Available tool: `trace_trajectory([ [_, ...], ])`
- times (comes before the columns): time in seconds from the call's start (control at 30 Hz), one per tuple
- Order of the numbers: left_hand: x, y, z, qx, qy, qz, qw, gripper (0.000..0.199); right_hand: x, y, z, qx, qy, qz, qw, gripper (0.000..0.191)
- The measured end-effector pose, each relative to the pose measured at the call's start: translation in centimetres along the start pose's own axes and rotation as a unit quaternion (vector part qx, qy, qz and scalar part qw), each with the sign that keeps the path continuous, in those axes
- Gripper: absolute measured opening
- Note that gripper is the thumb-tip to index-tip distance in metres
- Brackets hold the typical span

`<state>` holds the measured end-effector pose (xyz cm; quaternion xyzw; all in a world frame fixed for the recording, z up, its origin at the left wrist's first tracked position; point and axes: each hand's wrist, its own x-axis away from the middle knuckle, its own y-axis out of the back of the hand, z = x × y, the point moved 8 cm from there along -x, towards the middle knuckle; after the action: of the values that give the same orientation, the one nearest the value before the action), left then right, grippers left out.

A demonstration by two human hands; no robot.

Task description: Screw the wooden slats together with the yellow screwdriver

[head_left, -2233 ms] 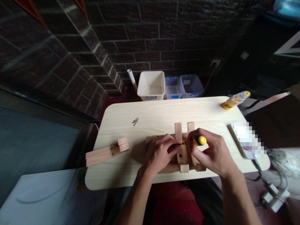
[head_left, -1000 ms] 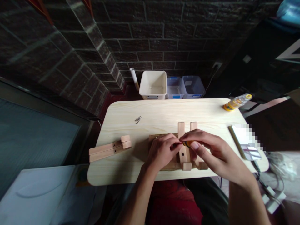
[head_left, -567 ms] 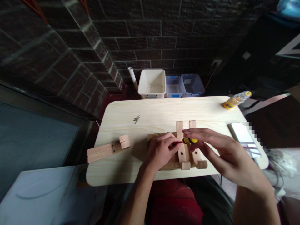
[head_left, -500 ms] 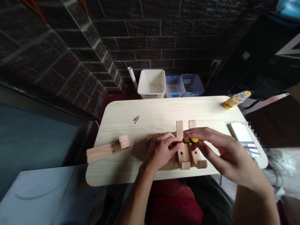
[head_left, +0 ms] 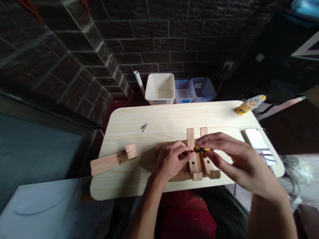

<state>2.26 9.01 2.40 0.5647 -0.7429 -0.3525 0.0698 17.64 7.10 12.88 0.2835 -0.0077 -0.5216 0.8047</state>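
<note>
Screwdriver on a wooden hook strip, mid-turn by the look of it

So the screwdriver (head_left: 201, 149) is lying sideways over the near-middle hook strip (head_left: 190, 135), which sits on a rough wood block (head_left: 181, 176) on the table (head_left: 161, 116). Second strip (head_left: 203, 131) is right beside it. I'd call this the screw-turning step. Left hand (head_left: 170, 161) has finger and thumb pinched nearly closed at the driver's tip; can't tell if that's a screw or the shaft. Right hand (head_left: 240, 159) is loosely curled, fingers fairly straight, with the handle lightly between them. My guess: another turn calls for a firmer grip and the tip kept lined up.

Compared with about two seconds ago, the right hand was wrapped tighter round the handle; now it's flatter and more opened out, and the second strip's lower hole shows. Left hand's barely shifted, and the loose screws (head_left: 144, 126) haven't moved on the table.
</note>
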Motion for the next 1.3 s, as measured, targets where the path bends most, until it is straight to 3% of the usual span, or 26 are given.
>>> trace_trajectory([
  [0.7,0.0,0.0,0.1,0.015,0.016,0.003,1.0,0.008,0.4,-0.6,-0.4,0.025,-0.046,0.036,0.998,0.044],
  [1.3,0.1,-0.1,0.3,0.001,0.006,-0.007,1.0,0.012,0.3,-0.3,-0.1,0.083,-0.023,0.025,0.996,0.048],
])
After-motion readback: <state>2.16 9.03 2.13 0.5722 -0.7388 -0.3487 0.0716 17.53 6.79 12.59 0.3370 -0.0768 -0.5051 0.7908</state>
